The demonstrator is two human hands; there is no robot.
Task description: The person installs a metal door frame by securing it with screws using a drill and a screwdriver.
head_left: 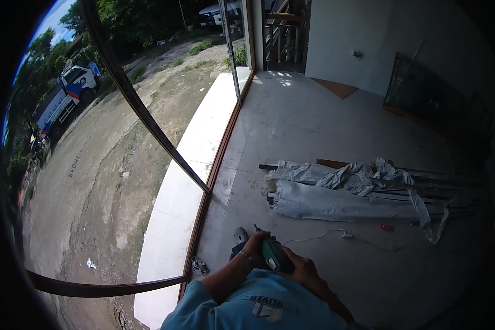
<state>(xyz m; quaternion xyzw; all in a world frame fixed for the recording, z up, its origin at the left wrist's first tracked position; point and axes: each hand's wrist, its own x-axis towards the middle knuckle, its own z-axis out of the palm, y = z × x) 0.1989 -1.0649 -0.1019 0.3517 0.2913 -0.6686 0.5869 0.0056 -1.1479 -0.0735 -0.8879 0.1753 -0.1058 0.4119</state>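
Observation:
A dark green power drill (276, 256) is held close in front of my blue shirt. Near its front end, my left hand (255, 245) is closed around it, and a thin dark bit (256, 227) pokes out past the fingers. My right hand (303, 270) wraps the rear of the drill, its fingers partly hidden by the drill body. A pale cord (308, 238) runs along the floor from beside the drill to a small white socket block (347, 234).
Long bars wrapped in white sheeting (341, 201) lie on the tiled floor, with a small red object (386, 227) nearby. A brown-framed window opening (217, 151) borders the left, a shoe (199, 266) beside it. A glass panel (415, 88) leans on the wall; a truck (66, 104) stands outside.

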